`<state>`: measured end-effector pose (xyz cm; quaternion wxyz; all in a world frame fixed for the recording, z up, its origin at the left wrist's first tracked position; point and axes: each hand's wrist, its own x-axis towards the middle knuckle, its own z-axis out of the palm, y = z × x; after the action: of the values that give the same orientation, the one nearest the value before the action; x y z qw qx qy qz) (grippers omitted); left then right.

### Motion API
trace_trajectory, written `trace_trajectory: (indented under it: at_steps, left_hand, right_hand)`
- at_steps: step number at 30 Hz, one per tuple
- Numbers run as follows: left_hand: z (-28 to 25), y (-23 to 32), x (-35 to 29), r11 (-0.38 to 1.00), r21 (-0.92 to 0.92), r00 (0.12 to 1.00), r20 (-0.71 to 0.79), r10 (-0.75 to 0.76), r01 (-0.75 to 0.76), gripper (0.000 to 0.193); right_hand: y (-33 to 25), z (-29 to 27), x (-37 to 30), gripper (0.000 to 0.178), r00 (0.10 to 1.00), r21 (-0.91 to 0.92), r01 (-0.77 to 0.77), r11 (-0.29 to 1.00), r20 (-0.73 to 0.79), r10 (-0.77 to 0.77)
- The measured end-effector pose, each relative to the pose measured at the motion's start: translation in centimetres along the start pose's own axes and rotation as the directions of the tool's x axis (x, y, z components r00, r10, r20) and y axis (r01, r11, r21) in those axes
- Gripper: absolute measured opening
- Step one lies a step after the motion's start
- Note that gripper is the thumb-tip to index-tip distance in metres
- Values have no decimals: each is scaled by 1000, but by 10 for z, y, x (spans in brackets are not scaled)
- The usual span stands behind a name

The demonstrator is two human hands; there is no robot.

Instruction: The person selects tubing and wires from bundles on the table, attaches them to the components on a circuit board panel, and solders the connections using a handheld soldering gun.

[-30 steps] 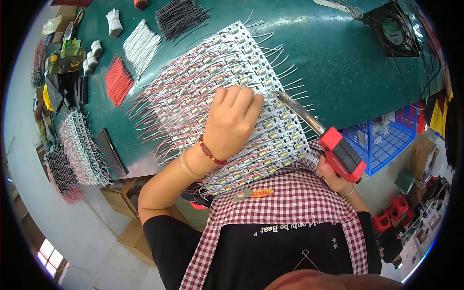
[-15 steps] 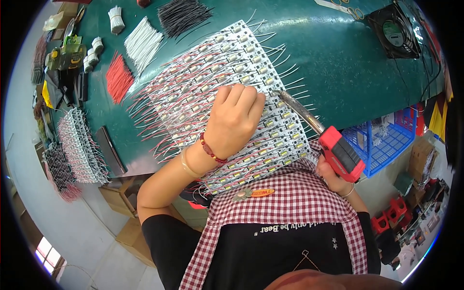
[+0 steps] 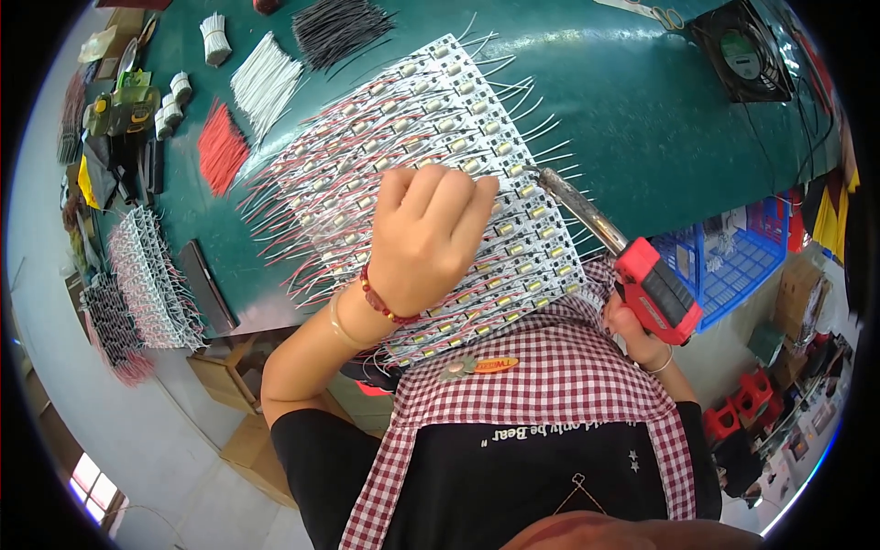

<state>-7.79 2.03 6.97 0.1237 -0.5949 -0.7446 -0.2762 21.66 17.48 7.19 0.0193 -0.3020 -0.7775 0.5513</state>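
A wide panel of white circuit boards (image 3: 513, 240), set with rows of small yellowish parts, lies slanted at the table's front edge and against my apron. Thin red and white wires run across it and stick out past both sides. Over its middle, my left hand (image 3: 423, 240) is closed with bent fingers; its fingertips and whatever they hold are hidden. My right hand (image 3: 632, 332) grips a soldering iron (image 3: 656, 286) with a red and black handle. The iron's metal barrel slants up and left, its tip near the panel's right-hand part, close to my left fingers.
Bundles of red wires (image 3: 222, 148), white wires (image 3: 266, 84) and black wires (image 3: 339, 29) lie on the green table (image 3: 642, 128). A black fan (image 3: 741, 53) stands far right, near scissors (image 3: 665, 15). More wired boards (image 3: 151, 280) lie left. A blue basket (image 3: 733, 275) sits right, below table height.
My left hand has shifted slightly left over the panel. The soldering iron has moved a little to the right, still in my right hand. The whole view has shifted slightly.
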Motion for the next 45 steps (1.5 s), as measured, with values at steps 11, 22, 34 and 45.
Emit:
trace_trajectory:
  at_steps: [11,22,34,45]
  left_hand:
    - [17,8,-12,987,-156,992,128,-10,30,27]
    - [14,10,-10,988,-152,989,149,0,23,27]
    - [8,11,-6,999,-29,981,188,42,-38,26]
    - [4,25,-16,987,-163,985,170,13,15,31]
  right_hand:
    - [8,8,-7,10,1000,147,17,989,16,-19]
    - [1,7,6,10,941,-167,336,927,21,-337]
    - [18,5,-12,10,995,17,103,995,-8,-103]
    - [30,0,-21,10,991,36,131,991,25,-131]
